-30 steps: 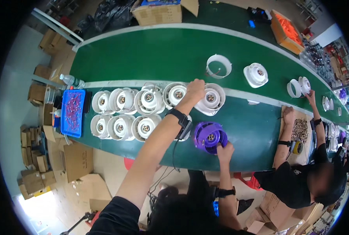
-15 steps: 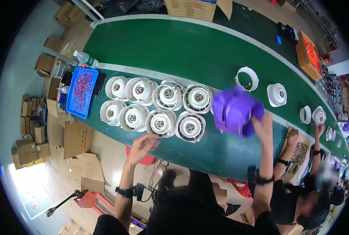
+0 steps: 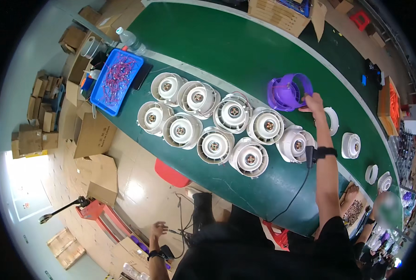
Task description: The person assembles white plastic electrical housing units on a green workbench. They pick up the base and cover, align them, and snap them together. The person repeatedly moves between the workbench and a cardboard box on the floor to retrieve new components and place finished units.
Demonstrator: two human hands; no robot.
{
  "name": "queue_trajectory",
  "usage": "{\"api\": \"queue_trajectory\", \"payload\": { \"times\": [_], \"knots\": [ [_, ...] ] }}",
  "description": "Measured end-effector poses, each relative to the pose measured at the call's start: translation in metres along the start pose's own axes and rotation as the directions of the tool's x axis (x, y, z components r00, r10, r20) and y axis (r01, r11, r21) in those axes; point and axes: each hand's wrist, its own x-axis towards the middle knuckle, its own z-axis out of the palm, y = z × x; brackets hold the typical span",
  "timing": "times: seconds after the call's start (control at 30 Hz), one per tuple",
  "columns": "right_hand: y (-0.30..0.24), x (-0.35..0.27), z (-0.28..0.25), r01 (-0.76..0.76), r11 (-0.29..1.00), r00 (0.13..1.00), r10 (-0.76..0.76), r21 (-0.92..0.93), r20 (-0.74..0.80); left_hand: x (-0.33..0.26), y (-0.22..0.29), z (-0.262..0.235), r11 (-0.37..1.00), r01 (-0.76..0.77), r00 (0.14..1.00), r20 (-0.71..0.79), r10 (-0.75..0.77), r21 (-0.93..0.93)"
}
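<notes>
My right hand (image 3: 313, 103) reaches far over the workbench, its fingers closed on the rim of a purple fan housing (image 3: 282, 94). A round body and an upright open purple ring (image 3: 305, 83) show there, over or on the green belt; whether they are joined I cannot tell. Down off the bench's near edge, my left hand (image 3: 159, 229) hangs with nothing in it, fingers loosely apart. Between them stand two rows of round white fan housings (image 3: 234, 112), motors showing in their middles. One white housing (image 3: 296, 144) sits at the row's right end, beside my right forearm.
A blue tray (image 3: 96, 100) of thin red wires and a clear bottle (image 3: 131, 42) are at the bench's left. A white ring (image 3: 331, 121) and a white housing (image 3: 351, 145) lie on the belt (image 3: 208, 39). Another person's hand (image 3: 350, 196) is near at right. A red stool (image 3: 170, 174) stands below.
My right hand has carried the purple housing away from me, from above the bench to the belt. The left hand has dropped back off the bench. The view has shifted.
</notes>
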Motion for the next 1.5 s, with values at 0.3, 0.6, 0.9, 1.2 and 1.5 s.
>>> {"api": "queue_trajectory", "payload": {
  "times": [0.3,0.6,0.9,1.2,1.5],
  "knots": [
    [-0.045,0.005,0.050,0.041,0.999,0.992,-0.040,-0.005,0.119,-0.008,-0.031,0.063,0.994,-0.006,0.992,0.124,0.019,-0.108],
    [-0.058,-0.076,0.074,0.366,0.929,0.897,-0.366,0.045,0.247,-0.017,-0.091,0.008,0.907,-0.231,0.973,-0.065,0.223,-0.352],
    [0.039,-0.343,0.104,0.571,0.712,0.655,-0.096,-0.408,0.749,0.008,-0.278,-0.010,0.887,-0.107,0.993,-0.096,0.071,-0.449],
    [0.130,-0.557,0.508,0.892,0.413,0.034,0.348,-0.186,0.937,-0.002,-0.396,-0.067,0.612,-0.312,0.885,-0.457,-0.092,-0.727],
    [0.212,-0.682,0.800,0.935,0.292,-0.033,0.637,-0.201,0.770,-0.068,-0.549,-0.004,0.333,-0.064,0.728,-0.272,-0.630,-0.941]
  ]
}}
